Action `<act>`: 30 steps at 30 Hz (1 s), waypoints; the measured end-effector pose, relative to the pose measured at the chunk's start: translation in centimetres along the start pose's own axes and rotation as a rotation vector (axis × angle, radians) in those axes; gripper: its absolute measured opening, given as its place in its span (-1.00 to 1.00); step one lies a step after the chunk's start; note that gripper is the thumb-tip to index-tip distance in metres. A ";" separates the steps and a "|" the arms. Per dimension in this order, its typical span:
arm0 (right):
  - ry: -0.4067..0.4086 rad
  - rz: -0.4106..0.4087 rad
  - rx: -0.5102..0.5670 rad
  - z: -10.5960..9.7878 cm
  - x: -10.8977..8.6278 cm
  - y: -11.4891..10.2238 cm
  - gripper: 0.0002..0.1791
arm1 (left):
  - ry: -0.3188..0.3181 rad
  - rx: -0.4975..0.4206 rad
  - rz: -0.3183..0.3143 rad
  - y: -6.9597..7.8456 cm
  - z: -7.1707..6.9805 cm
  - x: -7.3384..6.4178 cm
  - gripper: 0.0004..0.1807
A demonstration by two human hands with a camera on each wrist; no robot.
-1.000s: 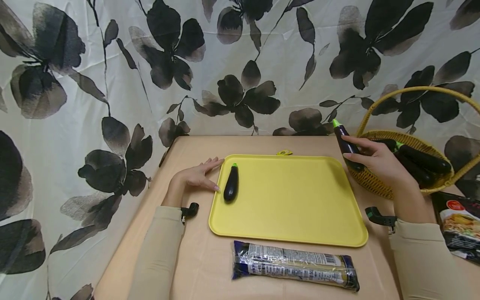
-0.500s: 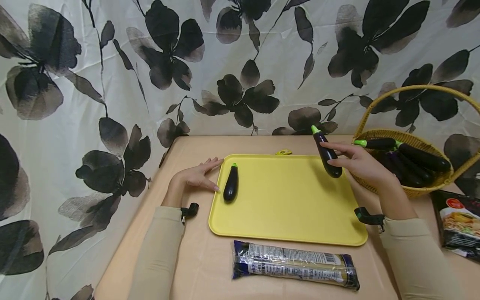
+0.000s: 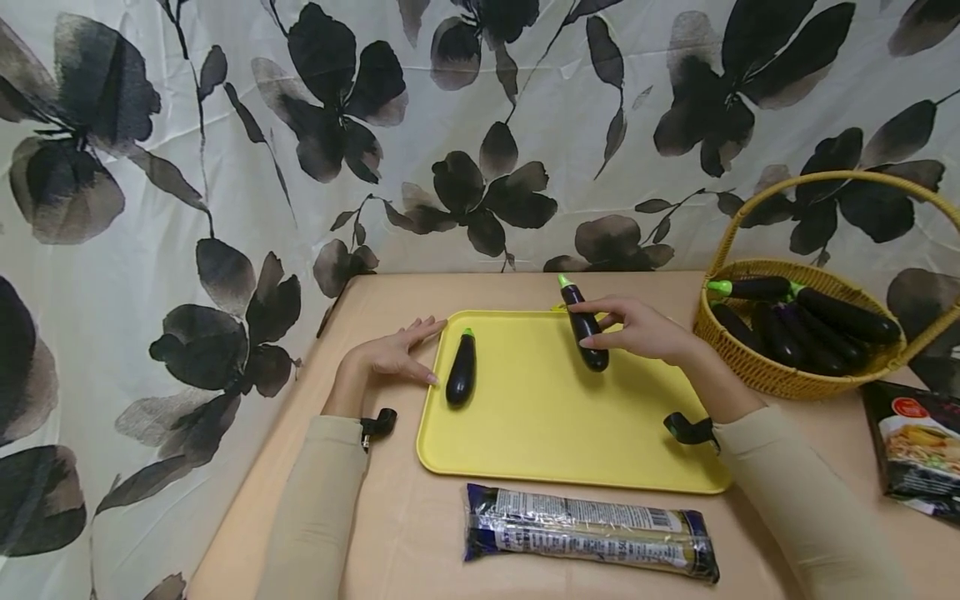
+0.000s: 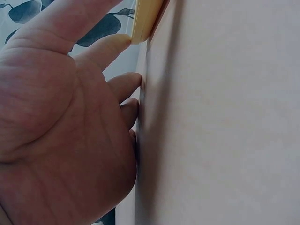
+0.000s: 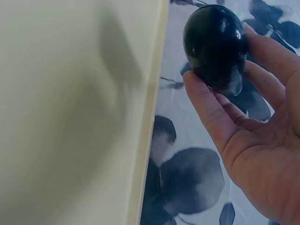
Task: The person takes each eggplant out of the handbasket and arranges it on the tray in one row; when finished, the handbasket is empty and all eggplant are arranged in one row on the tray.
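Observation:
My right hand [image 3: 637, 327] pinches a dark eggplant [image 3: 585, 337] between thumb and fingers, above the far middle of the yellow tray [image 3: 540, 433]. In the right wrist view the rounded end of this eggplant [image 5: 215, 47] faces the camera, apart from the tray surface. A second eggplant [image 3: 461, 371] lies at the tray's left side, its green tip pointing away. My left hand [image 3: 390, 352] rests at the tray's left edge with fingers extended. From the left wrist, the left hand [image 4: 61, 112] shows its palm, fingers touching the tray edge [image 4: 144, 21] and the table.
A wicker basket [image 3: 742, 362] with several eggplants stands at the right. In front of the tray lies a clear packet with blue ends [image 3: 588, 529]. A black food package [image 3: 918, 442] sits at the right edge. Behind the tray, a small yellow object [image 3: 558, 307] is partly hidden.
The right hand has carried the eggplant leftward from beside the basket to over the tray's middle. The left hand and the eggplant on the tray have stayed put.

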State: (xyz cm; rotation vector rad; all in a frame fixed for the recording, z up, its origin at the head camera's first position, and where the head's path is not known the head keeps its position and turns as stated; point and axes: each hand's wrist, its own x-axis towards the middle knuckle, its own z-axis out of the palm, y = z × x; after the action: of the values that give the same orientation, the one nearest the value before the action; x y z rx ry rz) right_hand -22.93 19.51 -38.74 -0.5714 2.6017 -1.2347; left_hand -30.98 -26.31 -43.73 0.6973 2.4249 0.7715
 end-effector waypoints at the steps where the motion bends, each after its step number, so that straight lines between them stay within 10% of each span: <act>1: -0.009 -0.001 0.002 0.2 0.4 0.0 -0.29 | 0.000 0.002 0.001 0.0 0.0 0.0 0.33; 30: -0.306 -0.023 -0.063 6.8 6.0 -3.7 -0.32 | 0.002 0.008 0.010 -0.3 0.1 0.1 0.33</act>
State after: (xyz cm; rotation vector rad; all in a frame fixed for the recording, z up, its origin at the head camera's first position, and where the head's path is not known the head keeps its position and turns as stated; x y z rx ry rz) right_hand -25.13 10.07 -40.30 -0.7406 2.3889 -0.9858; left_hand -31.07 -26.40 -44.01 0.7124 2.4294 0.7675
